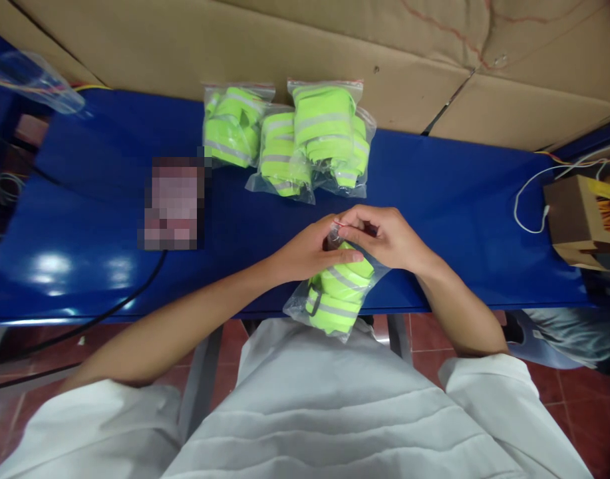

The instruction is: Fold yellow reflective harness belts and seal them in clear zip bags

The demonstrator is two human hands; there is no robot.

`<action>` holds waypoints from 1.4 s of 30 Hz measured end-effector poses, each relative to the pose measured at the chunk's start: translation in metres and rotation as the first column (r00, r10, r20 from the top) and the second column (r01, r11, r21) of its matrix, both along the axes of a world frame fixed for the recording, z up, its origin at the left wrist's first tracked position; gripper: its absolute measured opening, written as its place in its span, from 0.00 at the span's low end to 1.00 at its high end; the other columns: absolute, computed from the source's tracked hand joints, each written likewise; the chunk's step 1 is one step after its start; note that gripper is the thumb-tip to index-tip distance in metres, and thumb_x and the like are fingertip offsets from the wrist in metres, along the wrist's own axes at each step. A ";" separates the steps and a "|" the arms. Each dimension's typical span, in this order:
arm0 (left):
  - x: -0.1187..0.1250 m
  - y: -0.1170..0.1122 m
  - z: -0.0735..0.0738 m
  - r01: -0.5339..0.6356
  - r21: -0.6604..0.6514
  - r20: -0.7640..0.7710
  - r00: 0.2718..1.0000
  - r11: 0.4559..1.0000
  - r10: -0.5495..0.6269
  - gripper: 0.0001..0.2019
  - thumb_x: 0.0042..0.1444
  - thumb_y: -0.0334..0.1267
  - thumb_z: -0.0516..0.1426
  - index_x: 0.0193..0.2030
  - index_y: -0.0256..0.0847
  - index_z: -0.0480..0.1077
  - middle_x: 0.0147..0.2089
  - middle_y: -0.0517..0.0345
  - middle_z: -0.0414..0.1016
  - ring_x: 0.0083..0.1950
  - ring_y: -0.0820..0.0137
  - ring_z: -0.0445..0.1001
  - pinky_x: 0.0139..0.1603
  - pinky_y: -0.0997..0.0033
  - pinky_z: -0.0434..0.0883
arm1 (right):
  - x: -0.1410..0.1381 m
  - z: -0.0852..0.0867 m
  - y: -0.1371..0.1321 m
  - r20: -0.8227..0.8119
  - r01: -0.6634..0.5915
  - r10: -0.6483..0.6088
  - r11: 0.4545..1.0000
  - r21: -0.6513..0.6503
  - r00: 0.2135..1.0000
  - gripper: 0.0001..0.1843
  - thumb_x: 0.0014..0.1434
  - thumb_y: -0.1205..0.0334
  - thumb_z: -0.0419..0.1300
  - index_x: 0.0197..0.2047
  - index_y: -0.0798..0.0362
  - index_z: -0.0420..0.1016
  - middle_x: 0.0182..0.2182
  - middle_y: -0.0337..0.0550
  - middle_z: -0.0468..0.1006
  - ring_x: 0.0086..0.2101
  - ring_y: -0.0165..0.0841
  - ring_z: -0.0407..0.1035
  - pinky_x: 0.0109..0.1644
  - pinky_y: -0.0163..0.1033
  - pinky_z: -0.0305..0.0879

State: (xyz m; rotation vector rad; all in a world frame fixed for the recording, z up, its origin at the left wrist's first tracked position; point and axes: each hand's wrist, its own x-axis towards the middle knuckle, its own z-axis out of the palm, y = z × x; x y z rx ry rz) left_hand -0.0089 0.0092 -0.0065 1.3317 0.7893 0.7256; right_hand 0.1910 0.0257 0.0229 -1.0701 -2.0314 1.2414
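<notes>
Blue table [449, 193], near edge: left hand [315, 251] grips a zip bag [342, 289] of lime reflective strap [333, 310], presumably to steady it, right hand [387, 234] pinched tight on its red-lined mouth [336, 225], four filled bags [327, 123] along the table's back edge, probably to leave working room.

I can't make out the pixelated thing [173, 203] on the blue table [434, 199]; coarse blocks mask it. The curled fingers of the right hand [382, 233] cover part of the top of the held bag [342, 293], so I can't tell whether it is sealed, and most fingers of the left hand [320, 251] are hidden from me. Farther back, a front bag [324, 120] partly covers a rear bag [362, 150]. The right edge crops the carton [574, 216] for me.
</notes>
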 end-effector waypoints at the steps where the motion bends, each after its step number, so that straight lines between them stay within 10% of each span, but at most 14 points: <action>1: 0.000 0.000 0.000 0.001 0.015 0.004 1.000 1.000 -0.001 0.25 0.53 0.55 0.72 0.47 0.39 0.74 0.46 0.54 0.80 0.47 0.64 0.77 0.49 0.67 0.73 | -0.001 -0.001 0.000 0.002 0.002 -0.002 1.000 -0.002 1.000 0.15 0.69 0.49 0.64 0.38 0.54 0.77 0.30 0.38 0.79 0.28 0.27 0.66 0.32 0.34 0.61; 15: 0.006 0.001 -0.003 0.076 0.022 0.108 0.991 0.997 -0.078 0.22 0.57 0.53 0.70 0.50 0.40 0.76 0.52 0.52 0.82 0.57 0.59 0.80 0.59 0.61 0.76 | -0.008 -0.005 -0.003 -0.037 0.000 0.001 1.000 0.026 0.999 0.14 0.70 0.48 0.64 0.42 0.50 0.76 0.31 0.36 0.79 0.28 0.28 0.69 0.34 0.36 0.63; 23: -0.007 0.004 0.004 0.079 -0.083 -0.001 0.997 0.993 -0.079 0.41 0.48 0.54 0.75 0.67 0.44 0.72 0.64 0.47 0.79 0.65 0.53 0.78 0.62 0.58 0.77 | 0.006 -0.002 0.010 -0.210 0.240 -0.226 0.970 0.046 0.951 0.19 0.66 0.41 0.67 0.42 0.50 0.77 0.31 0.38 0.78 0.29 0.28 0.68 0.33 0.36 0.63; 32: -0.022 0.021 0.001 -0.334 -0.118 0.136 0.927 0.935 0.349 0.37 0.47 0.48 0.76 0.63 0.43 0.74 0.65 0.49 0.79 0.63 0.58 0.78 0.61 0.63 0.77 | 0.020 -0.012 0.029 -0.230 0.263 -0.294 0.952 -0.158 0.928 0.29 0.57 0.34 0.72 0.43 0.53 0.81 0.30 0.39 0.80 0.26 0.27 0.73 0.27 0.33 0.70; 42: -0.018 0.016 0.002 -0.141 -0.235 0.045 0.987 0.962 0.156 0.54 0.44 0.47 0.78 0.74 0.50 0.56 0.64 0.46 0.78 0.62 0.57 0.79 0.57 0.60 0.79 | 0.026 -0.008 0.033 -0.383 0.432 -0.503 0.864 -0.261 0.775 0.24 0.50 0.41 0.78 0.35 0.53 0.82 0.23 0.37 0.76 0.20 0.26 0.65 0.22 0.34 0.64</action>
